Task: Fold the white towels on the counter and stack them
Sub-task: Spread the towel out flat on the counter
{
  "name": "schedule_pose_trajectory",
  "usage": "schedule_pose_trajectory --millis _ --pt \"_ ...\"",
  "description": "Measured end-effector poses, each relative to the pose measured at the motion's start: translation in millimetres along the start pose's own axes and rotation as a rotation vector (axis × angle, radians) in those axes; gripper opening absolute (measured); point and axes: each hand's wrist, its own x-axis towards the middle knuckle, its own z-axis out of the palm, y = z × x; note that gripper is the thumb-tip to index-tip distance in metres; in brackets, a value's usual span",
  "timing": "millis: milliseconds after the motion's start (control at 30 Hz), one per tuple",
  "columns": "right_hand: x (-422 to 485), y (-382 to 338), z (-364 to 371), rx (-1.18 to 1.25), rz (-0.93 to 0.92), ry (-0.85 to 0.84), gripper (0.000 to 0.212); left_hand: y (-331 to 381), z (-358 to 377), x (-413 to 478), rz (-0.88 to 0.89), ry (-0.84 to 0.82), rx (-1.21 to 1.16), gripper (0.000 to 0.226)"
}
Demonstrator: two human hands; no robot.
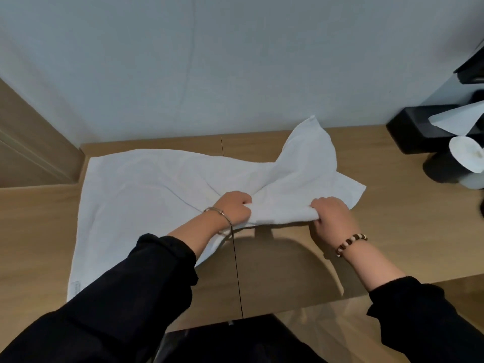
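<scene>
While bunched between both hands, white towel [146,184] drapes softly.

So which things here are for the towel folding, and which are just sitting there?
For the job: white towel, left hand and right hand gripping it, counter under it.
Just sitting there: black box, paper roll, both at the counter's right end.
</scene>
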Motion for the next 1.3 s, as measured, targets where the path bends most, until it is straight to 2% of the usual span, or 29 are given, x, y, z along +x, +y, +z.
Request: schedule_pose_trajectory --millis 133,200,233,267,300,333,367,400,433,467,500,533,600,633,667,700,767,833,933,1000,1133,1200,1233,1300 --pt "9 3 -26 0.11 0.149 0.279 0.027 18 -28 11 0.003 -0.083 0.087 0.034" --pt "15 2 -37 0.1 0.108 0.31 0.029 22 -36 15 -0.022 -0.161 0.125 0.036" --pt "16 1 -42 0.045 0.051 0.269 0.027 22 -39 15 -0.036 -0.244 0.102 0.037" --pt "17 3 -44 -0.08 -0.017 0.172 0.023 20 -41 14 -0.042 -0.352 0.062 0.036" --pt "17 5 -46 -0.256 -0.06 0.0 0.021 17 -44 12 -0.044 -0.457 0.02 0.035" --pt "17 9 -45 -0.428 -0.047 -0.25 0.023 14 -46 9 -0.042 -0.524 0.006 0.035" --pt "16 11 -45 -0.55 0.004 -0.527 0.023 11 -47 9 -0.037 -0.51 0.018 0.035" --pt "14 12 -45 -0.613 0.068 -0.791 0.021 8 -47 10 -0.035 -0.398 0.041 0.034" --pt "13 12 -44 -0.622 0.125 -0.968 0.017 5 -45 14 -0.032 -0.226 0.088 0.033" --pt "13 12 -43 -0.615 0.159 -1.028 0.016 2 -43 18 -0.025 -0.056 0.163 0.033" --pt "17 12 -42 -0.535 0.172 -0.969 0.018 0 -39 22 -0.018 0.061 0.241 0.035" --pt "23 10 -40 -0.387 0.171 -0.808 0.016 -2 -33 25 -0.007 0.117 0.309 0.037" --pt "35 0 -33 -0.156 0.127 -0.343 0.023 -9 -14 31 0.008 0.121 0.436 0.042" --pt "42 -5 -28 -0.073 0.085 -0.211 0.031 -13 -4 32 0.015 0.099 0.49 0.046" --pt "48 -8 -18 -0.007 0.051 -0.195 0.039 -18 6 34 0.001 0.069 0.517 0.05" --pt "52 -9 -9 0.036 0.054 -0.266 0.046 -24 15 35 -0.04 0.04 0.528 0.054" --pt "54 -4 12 0.063 0.177 -0.464 0.058 -40 26 37 -0.125 0.047 0.56 0.057" --pt "54 6 31 0.03 0.303 -0.49 0.065 -54 28 38 -0.156 0.114 0.592 0.059" --pt "56 9 38 0.036 0.355 -0.435 0.069 -58 24 43 -0.165 0.152 0.586 0.06" --pt "58 6 34 0.13 0.314 -0.373 0.066 -53 19 47 -0.207 0.158 0.584 0.058" --pt "51 8 16 0.452 0.304 -0.001 0.053 -39 13 49 -0.304 0.23 0.616 0.057" --pt "43 19 10 0.472 0.373 0.147 0.047 -29 18 49 -0.215 0.263 0.629 0.061" --pt "38 25 9 0.446 0.419 0.161 0.047 -22 24 47 -0.143 0.253 0.615 0.062" --pt "25 35 13 0.309 0.504 0.072 0.048 -8 40 44 -0.025 0.151 0.542 0.065"
